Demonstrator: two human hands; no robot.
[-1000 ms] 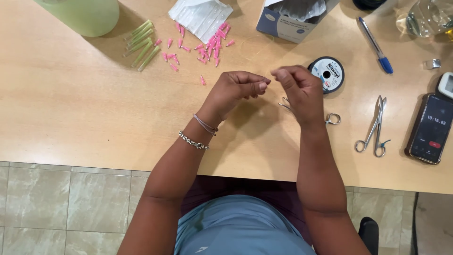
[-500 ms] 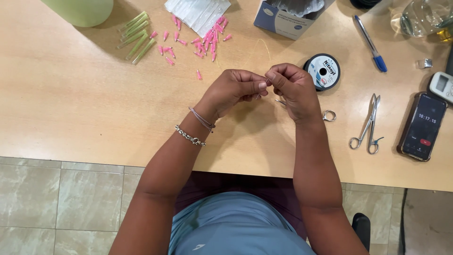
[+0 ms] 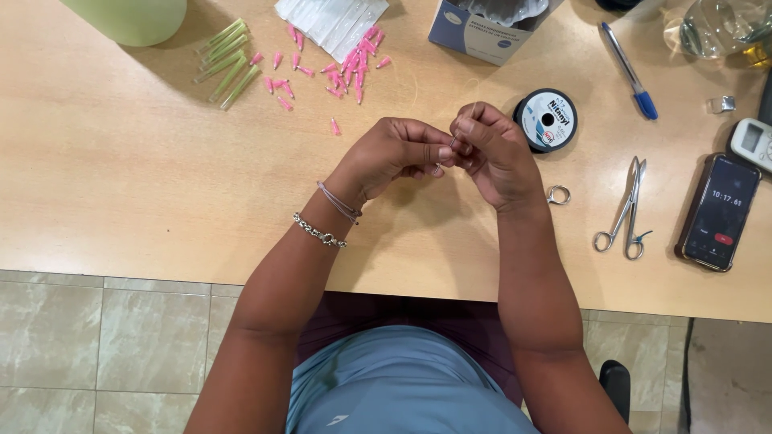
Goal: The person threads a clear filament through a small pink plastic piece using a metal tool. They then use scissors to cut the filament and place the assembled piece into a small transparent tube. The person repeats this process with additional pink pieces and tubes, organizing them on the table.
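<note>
I pinch a thin thread (image 3: 476, 111) between the fingertips of my left hand (image 3: 394, 154) and right hand (image 3: 492, 153), both closed on it and touching each other above the table (image 3: 121, 177). The thread's spool (image 3: 547, 120) lies just beyond my right hand. Scissors (image 3: 626, 210) lie to the right, pink tips (image 3: 342, 68) farther out beyond my left hand.

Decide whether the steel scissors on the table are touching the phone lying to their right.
Apart. The head view shows the scissors and the phone lying side by side, with a plain strip of bare table between them.
</note>
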